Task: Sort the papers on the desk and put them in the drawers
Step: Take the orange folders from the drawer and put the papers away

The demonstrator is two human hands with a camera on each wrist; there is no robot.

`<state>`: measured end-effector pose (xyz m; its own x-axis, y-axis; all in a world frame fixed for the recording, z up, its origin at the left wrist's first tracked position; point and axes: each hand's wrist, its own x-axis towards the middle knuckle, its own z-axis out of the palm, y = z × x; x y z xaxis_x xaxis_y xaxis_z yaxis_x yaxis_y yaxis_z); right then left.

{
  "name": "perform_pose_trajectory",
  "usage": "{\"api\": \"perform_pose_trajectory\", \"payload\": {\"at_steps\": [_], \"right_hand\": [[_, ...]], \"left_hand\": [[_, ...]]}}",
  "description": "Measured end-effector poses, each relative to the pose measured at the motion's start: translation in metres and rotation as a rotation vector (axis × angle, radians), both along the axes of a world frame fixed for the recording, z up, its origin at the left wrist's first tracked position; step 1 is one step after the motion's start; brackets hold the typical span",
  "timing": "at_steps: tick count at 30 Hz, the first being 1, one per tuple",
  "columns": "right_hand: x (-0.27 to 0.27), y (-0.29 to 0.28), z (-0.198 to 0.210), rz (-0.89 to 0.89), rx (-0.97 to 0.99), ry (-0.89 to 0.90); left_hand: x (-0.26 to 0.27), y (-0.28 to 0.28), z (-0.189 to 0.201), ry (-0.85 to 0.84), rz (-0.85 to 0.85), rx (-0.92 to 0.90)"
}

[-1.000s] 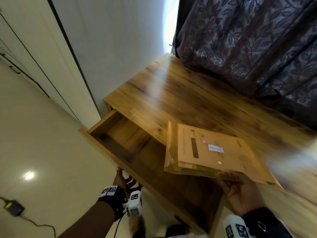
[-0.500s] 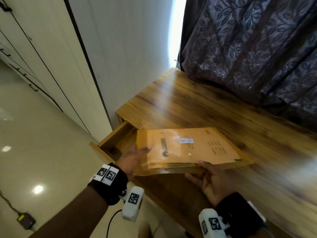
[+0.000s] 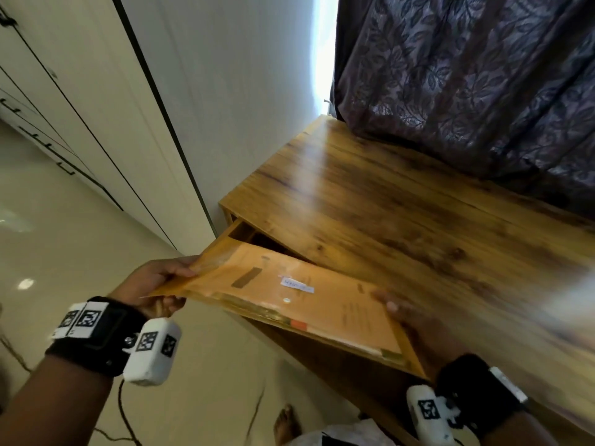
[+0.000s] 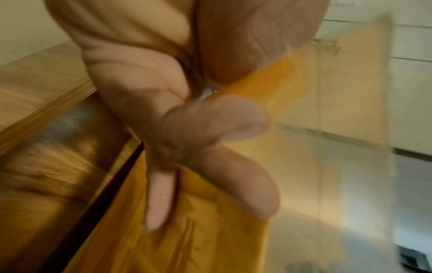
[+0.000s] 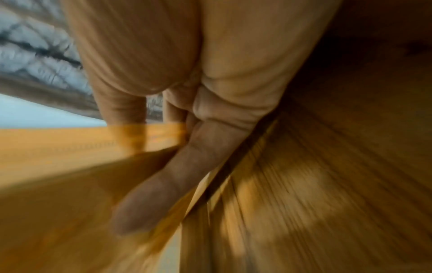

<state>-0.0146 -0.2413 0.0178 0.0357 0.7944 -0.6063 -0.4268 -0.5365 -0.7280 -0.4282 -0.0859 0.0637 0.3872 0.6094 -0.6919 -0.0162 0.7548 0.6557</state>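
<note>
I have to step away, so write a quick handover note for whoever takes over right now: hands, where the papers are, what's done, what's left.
Left hand: grips the left end of the stack of orange folders, thumb on top, fingers underneath.
Right hand: holds the right end; blurred.
The stack hangs tilted over the open drawer at the desk's left end, not yet inside.
Done: drawer open, stack off the desktop.
Left: lower the stack in, release, close the drawer. Nothing else shows on the visible desktop.
</note>
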Motion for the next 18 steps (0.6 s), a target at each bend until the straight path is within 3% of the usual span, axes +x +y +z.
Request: {"api": "perform_pose_trajectory", "payload": {"at_steps": [6, 13, 18], "right_hand": [[-0.018, -0.009, -0.025, 0.325, -0.082, -0.108], [-0.001, -0.016, -0.044, 0.185, -0.147, -0.093], [0.014, -0.023, -0.06, 0.046, -0.166, -0.172]], "left_hand": [[-0.009, 0.006, 0.006, -0.051, 0.058, -0.082], [0.024, 0.02, -0.029, 0.089, 0.0, -0.031], [0.053, 0.031, -0.071, 0.326, -0.02, 0.111]]}}
